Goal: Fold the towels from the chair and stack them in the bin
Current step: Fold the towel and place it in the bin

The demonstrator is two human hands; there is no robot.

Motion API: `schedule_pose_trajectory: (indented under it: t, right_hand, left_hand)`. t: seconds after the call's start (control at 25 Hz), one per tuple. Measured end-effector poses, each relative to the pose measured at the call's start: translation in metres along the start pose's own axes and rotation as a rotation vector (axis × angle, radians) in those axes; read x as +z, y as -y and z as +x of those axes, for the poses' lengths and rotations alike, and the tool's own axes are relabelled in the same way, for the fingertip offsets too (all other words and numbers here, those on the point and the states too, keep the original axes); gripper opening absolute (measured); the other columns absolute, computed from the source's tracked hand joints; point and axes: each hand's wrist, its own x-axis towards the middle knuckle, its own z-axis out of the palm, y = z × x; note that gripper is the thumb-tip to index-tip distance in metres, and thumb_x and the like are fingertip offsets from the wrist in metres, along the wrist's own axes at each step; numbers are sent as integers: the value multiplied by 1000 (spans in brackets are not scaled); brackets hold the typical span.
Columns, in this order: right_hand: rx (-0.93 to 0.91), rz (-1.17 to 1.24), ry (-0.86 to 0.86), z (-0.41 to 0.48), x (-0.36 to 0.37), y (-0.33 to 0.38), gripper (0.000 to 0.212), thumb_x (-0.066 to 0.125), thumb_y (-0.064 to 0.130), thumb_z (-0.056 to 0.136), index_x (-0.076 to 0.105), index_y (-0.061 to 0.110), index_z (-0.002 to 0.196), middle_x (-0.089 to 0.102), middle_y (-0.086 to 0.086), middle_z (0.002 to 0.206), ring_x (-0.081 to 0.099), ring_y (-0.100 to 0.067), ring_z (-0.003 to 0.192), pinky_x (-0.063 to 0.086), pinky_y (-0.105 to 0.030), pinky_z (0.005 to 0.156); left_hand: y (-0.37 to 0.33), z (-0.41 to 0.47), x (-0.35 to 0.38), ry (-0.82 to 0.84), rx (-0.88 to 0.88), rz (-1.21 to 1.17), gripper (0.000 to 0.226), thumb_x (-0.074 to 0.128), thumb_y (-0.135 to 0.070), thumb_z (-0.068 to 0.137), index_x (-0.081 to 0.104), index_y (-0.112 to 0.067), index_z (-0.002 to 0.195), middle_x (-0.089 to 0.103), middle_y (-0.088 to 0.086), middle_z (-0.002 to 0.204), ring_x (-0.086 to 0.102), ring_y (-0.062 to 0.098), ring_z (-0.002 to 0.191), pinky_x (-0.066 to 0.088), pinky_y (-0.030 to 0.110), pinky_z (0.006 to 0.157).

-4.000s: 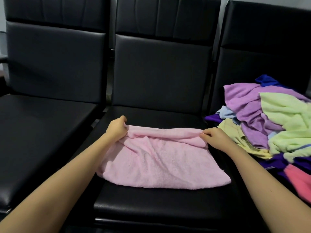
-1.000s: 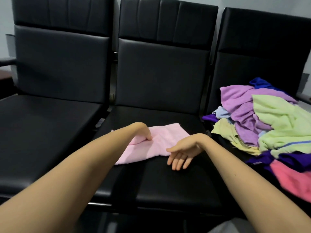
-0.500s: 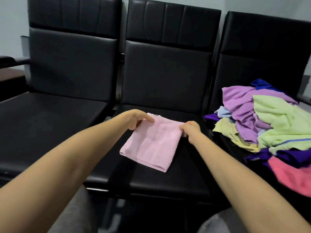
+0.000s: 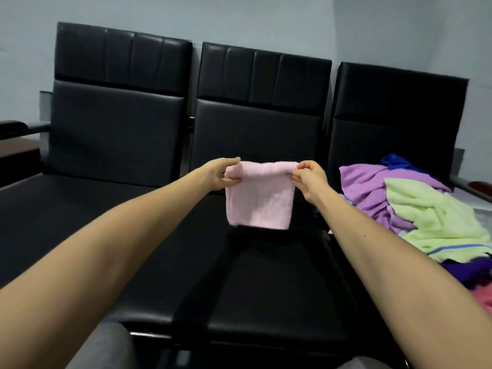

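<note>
Pink terry towel (image 4: 259,195), folded small, now hangs clear of the black leather chair seat (image 4: 266,288) it lay on; fingers of the left hand (image 4: 218,174) and right hand (image 4: 310,179) pinch its top corners. Folding looks done; the bin is unseen.

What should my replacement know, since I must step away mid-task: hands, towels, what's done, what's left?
The left hand pinches the upper left corner of the pink towel; the right hand pinches its upper right corner.
The pink towel, folded to a small rectangle, hangs in the air above the middle chair seat.
A pile of unfolded towels lies on the right chair. The bin is out of view.
Done: the pink towel is folded. Left: stack it in the bin, then fold and stack the pile.
</note>
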Motion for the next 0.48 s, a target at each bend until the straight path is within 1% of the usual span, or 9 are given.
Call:
schedule_pose_trajectory:
  t: [0.08,0.16,0.24,0.28,0.32,0.36,0.4,0.44,0.48]
  right_hand:
    - [-94,67,-18,3,1,13,34,46,-13,82,51,20,72,59,-9,94,61,-29,100,53,-30,87]
    - [-85,70,18,1,-2,12,33,49,-11,83,53,20,73,59,-5,86,62,-25,92,52,-22,76]
    - [75,-91,134,-14,-16,-14,28,51,-3,87,53,21,74,59,-1,77,60,-16,77,50,-20,63]
    - [218,-255,256,-26,-25,-34,23,51,2,89,53,21,77,60,2,72,58,-13,72,47,-22,62]
    - [375,-437,400,-38,-35,-57,19,52,7,90,53,22,79,61,5,69,57,-11,71,44,-23,63]
    - [509,-591,528,-51,-46,-78,17,52,9,92,54,22,81,62,7,73,57,-9,73,43,-23,65]
    - [583,-669,605,-61,-55,-93,17,51,9,92,55,23,83,62,7,80,57,-8,75,42,-22,66]
    - [607,-658,606,-65,-62,-103,16,51,8,93,56,20,84,63,4,85,57,-8,77,42,-21,67]
    - [623,-616,555,-66,-66,-105,15,50,8,93,57,18,84,63,2,87,58,-9,77,43,-21,66]
  left_hand:
    - [-2,3,8,-19,104,-7,35,62,-2,88,52,-1,121,57,10,110,58,20,102,45,38,101]
    - [5,3,2,52,156,193,16,63,-6,88,58,-10,102,61,6,97,60,16,92,48,36,98]
    - [26,1,-19,66,106,540,11,69,-13,84,58,-16,85,64,0,83,59,10,78,51,23,74]
    - [42,-3,-31,38,54,741,13,72,-13,81,59,-16,81,62,-4,71,56,7,66,45,18,61]
    - [60,-4,-46,1,-30,923,13,74,-13,79,62,-14,85,59,-5,67,54,6,63,41,17,55]
    - [78,-6,-59,-17,-120,1100,21,76,-15,77,64,-12,94,61,-4,78,58,8,74,43,19,60]
    - [92,-7,-69,-27,-209,1242,38,78,-18,75,63,-10,108,61,-3,98,59,13,95,45,22,73]
    - [99,-10,-75,-40,-278,1308,52,80,-21,73,60,-10,119,57,-2,118,53,18,115,45,26,86]
    - [99,-12,-75,-56,-318,1293,59,79,-23,74,55,-8,126,51,-2,129,46,20,125,43,29,94]
